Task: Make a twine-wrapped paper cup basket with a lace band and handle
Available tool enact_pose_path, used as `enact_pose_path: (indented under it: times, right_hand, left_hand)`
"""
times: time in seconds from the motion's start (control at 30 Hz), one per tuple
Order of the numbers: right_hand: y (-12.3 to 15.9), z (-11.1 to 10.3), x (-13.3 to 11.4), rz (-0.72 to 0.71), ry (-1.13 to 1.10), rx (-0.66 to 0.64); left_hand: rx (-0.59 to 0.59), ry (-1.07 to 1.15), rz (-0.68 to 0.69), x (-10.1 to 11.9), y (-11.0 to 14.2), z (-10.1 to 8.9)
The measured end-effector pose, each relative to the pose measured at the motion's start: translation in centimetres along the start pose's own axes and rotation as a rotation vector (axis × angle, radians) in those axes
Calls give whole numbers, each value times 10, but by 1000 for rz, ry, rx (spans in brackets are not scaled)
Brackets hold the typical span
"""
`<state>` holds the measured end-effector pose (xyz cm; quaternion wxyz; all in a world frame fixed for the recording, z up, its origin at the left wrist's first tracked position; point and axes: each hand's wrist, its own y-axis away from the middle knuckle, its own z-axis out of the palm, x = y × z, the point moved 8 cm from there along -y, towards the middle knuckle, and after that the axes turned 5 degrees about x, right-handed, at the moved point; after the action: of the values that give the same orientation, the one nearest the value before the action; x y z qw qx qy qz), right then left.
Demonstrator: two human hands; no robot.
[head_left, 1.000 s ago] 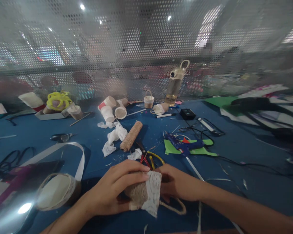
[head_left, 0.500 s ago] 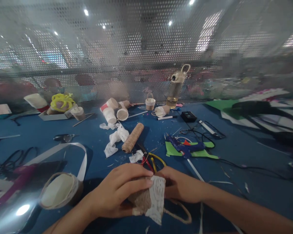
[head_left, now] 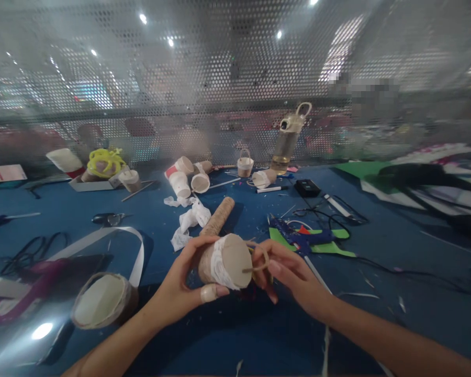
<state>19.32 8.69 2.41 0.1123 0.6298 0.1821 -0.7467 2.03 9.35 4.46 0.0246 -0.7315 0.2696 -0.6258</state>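
My left hand (head_left: 190, 283) is wrapped round a small twine-covered paper cup (head_left: 210, 264), thumb below and fingers above. The cup lies tilted on its side in the air, with a white lace band (head_left: 222, 262) near its rim and its pale round end turned towards me and to the right. A thin twine handle (head_left: 262, 251) arcs out from that end. The thumb and fingers of my right hand (head_left: 284, 272) are closed on this loop. Just behind the cup lies a roll of twine (head_left: 220, 215), partly covered by it.
A blue glue gun (head_left: 298, 235) rests on green paper (head_left: 341, 250) to the right. White lace (head_left: 192, 220) lies behind my left hand. At left stands a larger cup (head_left: 129, 301) beside a phone (head_left: 58, 335). Farther back are paper cups (head_left: 179, 183) and a bottle (head_left: 286, 146).
The cup has been raised and turned so its round end faces me. My right hand has moved from behind the cup to its handle. The pliers-like red and yellow handles are now mostly hidden.
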Motion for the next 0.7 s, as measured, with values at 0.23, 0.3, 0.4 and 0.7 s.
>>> enact_pose_path:
  times: [0.23, 0.3, 0.4, 0.7]
  right_hand:
    - [11, 2, -27, -347, 329, 38]
    - [11, 1, -27, -356, 364, 62]
    - [10, -4, -26, -333, 357, 113]
    - [-31, -32, -47, -205, 409, 340]
  left_hand:
    - [-74, -61, 54, 6, -1, 6]
    - [-99, -182, 161, 15, -1, 9]
    - [-104, -354, 281, 21, 0, 11]
    - [22, -580, 635, 48, 8, 9]
